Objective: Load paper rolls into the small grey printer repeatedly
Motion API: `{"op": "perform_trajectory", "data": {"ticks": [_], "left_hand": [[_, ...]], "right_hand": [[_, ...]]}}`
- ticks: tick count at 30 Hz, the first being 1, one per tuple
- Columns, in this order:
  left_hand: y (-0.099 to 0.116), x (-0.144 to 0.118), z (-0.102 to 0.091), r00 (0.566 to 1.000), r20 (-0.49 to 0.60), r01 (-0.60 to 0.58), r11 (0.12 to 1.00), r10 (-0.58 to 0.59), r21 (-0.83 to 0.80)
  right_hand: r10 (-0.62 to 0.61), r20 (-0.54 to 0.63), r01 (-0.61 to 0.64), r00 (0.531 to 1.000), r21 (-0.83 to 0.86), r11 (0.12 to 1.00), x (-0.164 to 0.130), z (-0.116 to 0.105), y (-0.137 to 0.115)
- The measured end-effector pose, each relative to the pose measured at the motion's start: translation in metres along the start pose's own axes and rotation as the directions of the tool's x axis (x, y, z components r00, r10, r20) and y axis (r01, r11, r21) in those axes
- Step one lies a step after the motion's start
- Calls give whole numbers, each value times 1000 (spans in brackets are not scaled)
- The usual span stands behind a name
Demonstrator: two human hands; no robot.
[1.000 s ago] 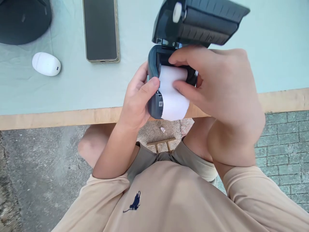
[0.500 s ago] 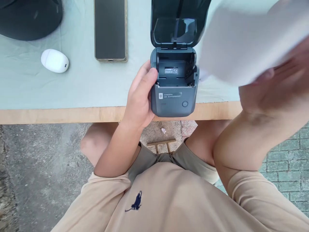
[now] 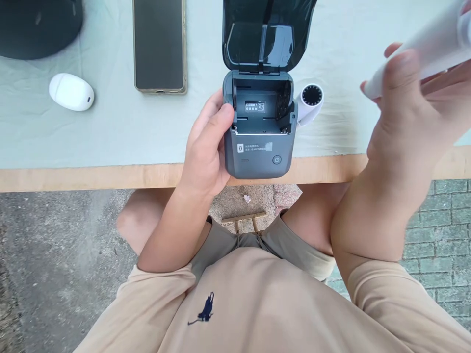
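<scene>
**Hands at the open printer**

The left hand point(image 3: 206, 152) grips the left side of the printer point(image 3: 259, 142), which sits at the table point(image 3: 110, 179) edge with its lid point(image 3: 267, 34) raised. The right hand point(image 3: 412, 113), well right of the printer and above it, pinches a blurred white paper point(image 3: 423, 54). A roll point(image 3: 309, 100) touches the printer's right side. A phone point(image 3: 159, 46) lies left of the lid.

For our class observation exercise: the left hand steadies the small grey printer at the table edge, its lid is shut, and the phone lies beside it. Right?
Not quite. The head view shows the printer with its lid open, not shut. The left hand steadies it, and the phone lies beside it.
</scene>
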State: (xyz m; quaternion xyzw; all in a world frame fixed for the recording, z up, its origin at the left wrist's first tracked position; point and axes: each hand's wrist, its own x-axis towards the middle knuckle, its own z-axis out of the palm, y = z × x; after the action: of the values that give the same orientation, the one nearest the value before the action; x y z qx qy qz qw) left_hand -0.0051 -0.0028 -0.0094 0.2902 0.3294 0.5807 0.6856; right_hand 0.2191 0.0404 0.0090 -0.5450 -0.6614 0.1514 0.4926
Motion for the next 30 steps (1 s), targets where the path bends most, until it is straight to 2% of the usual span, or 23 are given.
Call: {"op": "perform_trajectory", "data": {"ticks": [2, 3, 6, 9, 11, 14, 15, 17, 19, 21, 26, 28, 30], "left_hand": [[0, 0, 0, 1000, 5, -2, 1000, 2, -22], [0, 1, 0, 1000, 3, -2, 1000, 2, -30], [0, 1, 0, 1000, 5, -3, 999, 3, -39], [0, 1, 0, 1000, 10, -2, 1000, 3, -31], [0, 0, 0, 1000, 11, -3, 1000, 3, -18], [2, 0, 0, 1000, 17, 11, 1000, -11, -2], [2, -1, 1, 1000, 15, 12, 1000, -12, 3], [3, -1, 1, 1000, 8, 17, 1000, -17, 25], [3, -1, 1, 1000, 4, 11, 999, -12, 42], [3, -1, 1, 1000, 12, 4, 999, -5, 41], [1, 0, 1, 1000, -9, -5, 1000, 5, 22], [0, 1, 1, 1000, -14, -3, 1000, 3, 12], [0, 1, 1, 1000, -19, -12, 1000, 12, -8]], "right_hand": [[-82, -48, 76, 995, -105, 992, 0, 1, 0], [-59, -21, 55, 998, -163, 985, 1, 1, 2], [127, 111, -87, 986, -315, 945, 2, 3, 11], [169, 179, -94, 969, -366, 926, 1, 3, 6], [101, 171, -35, 980, -351, 936, -3, 1, -7], [-63, 46, 73, 997, -271, 960, -9, 0, -32], [-85, 70, 100, 994, -247, 964, -11, 0, -39], [-53, 241, 109, 969, -228, 967, -15, 3, -45], [10, 424, 113, 906, -263, 958, -17, 8, -42], [48, 481, 115, 875, -304, 946, -17, 14, -35], [50, 425, 71, 904, -264, 962, -16, 28, -24], [25, 404, 43, 914, -158, 986, -18, 31, -26], [8, 323, 0, 946, -26, 1000, -20, 32, -30]]}}
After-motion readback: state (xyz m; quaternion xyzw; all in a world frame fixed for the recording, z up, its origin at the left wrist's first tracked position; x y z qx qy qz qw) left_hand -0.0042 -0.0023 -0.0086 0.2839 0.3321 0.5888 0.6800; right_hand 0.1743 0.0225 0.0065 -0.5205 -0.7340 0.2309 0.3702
